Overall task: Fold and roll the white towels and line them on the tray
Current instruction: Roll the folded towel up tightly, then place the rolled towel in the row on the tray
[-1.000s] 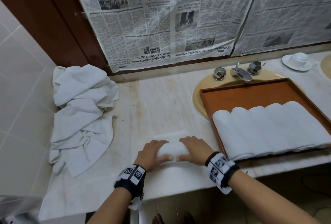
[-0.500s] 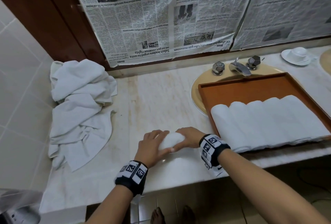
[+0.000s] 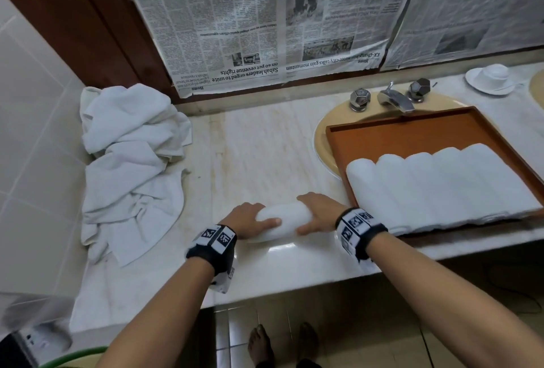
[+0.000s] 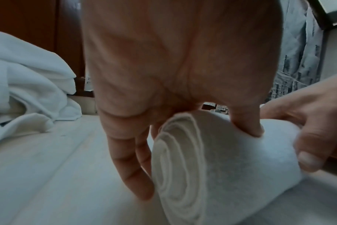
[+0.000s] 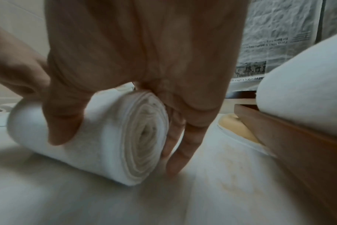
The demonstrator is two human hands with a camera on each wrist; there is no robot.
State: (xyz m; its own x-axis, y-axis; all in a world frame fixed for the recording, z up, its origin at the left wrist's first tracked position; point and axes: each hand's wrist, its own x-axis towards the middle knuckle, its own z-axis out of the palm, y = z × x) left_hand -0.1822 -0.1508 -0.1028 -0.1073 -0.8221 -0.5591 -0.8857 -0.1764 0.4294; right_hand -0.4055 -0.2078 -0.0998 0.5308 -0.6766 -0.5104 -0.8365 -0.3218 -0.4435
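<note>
Gripping a rolled white towel [image 3: 284,220] from both ends, the left hand [image 3: 245,219] curls its fingers [image 4: 131,167] over the far side of the left end while its thumb presses the near side, and the right hand [image 3: 316,214] does the same at the right end, fingers [image 5: 180,146] reaching down past the spiral end face, thumb on the near side. The roll lies on the marble tabletop [image 3: 265,147] between the two hands. Just right of the right hand sits a wooden tray [image 3: 412,138], set over a sink basin, with five rolled towels [image 3: 441,185] lined side by side in it. Well apart to the left of the left hand lies a heap of unfolded white towels [image 3: 129,161]. Beyond the fingers, newspaper sheets [image 3: 265,23] cover the wall.
</note>
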